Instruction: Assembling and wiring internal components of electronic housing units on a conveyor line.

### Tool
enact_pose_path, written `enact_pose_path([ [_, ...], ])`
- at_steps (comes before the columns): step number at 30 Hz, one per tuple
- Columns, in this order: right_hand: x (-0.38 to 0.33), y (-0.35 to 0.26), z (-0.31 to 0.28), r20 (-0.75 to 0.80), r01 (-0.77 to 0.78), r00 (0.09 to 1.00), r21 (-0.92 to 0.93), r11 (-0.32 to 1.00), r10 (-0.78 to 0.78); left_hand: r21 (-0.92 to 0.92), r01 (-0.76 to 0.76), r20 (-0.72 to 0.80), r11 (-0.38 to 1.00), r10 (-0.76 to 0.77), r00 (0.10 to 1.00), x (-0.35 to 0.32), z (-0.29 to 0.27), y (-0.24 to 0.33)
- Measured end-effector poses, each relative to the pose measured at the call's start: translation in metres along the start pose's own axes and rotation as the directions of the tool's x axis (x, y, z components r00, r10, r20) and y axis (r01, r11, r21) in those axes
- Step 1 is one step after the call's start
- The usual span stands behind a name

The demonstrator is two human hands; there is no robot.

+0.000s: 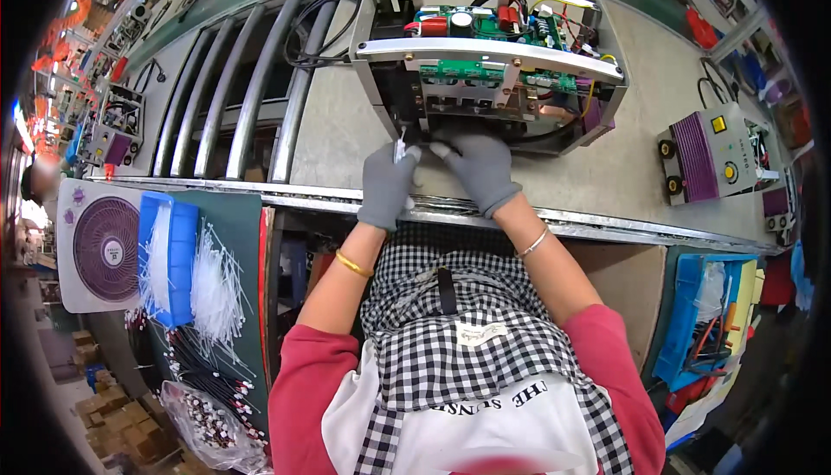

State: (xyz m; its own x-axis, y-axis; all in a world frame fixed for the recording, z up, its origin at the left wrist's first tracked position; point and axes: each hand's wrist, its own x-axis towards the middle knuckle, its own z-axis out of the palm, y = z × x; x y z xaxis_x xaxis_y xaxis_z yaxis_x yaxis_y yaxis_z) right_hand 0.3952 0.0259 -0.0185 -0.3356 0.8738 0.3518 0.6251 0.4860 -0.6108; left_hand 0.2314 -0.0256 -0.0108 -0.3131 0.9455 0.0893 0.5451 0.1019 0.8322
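Grey-gloved left hand (386, 187) grips a slender whitish item (399, 151); grey-gloved right hand (481, 172): grip cannot be told. Open silver metal-framed chassis (485, 53) stands immediately far of both. Apparent step: fine near-side handwork; next move likely requires steady fingers.

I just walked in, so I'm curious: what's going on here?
A person works at the near side of an open-framed electronics unit on the workbench. The gloved left hand holds a slim pale item, too small to identify; the gloved right hand is close beside it, its grip unclear.
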Motion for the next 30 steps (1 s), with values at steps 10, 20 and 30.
enact_pose_path([
  [10,0.000,0.002,-0.007,0.107,-0.067,0.992,-0.036,0.997,0.070,-0.437,0.798,0.724,0.415,-0.364,0.585,0.032,-0.010,-0.010],
  [20,-0.007,0.004,-0.010,0.063,-0.017,0.998,0.111,0.994,0.010,-0.561,0.803,0.717,0.202,-0.367,0.593,0.029,0.006,-0.021],
  [30,-0.003,-0.002,0.002,-0.018,0.013,1.000,-0.059,0.998,-0.014,-0.595,0.775,0.641,0.214,-0.456,0.618,0.021,0.008,-0.012],
])
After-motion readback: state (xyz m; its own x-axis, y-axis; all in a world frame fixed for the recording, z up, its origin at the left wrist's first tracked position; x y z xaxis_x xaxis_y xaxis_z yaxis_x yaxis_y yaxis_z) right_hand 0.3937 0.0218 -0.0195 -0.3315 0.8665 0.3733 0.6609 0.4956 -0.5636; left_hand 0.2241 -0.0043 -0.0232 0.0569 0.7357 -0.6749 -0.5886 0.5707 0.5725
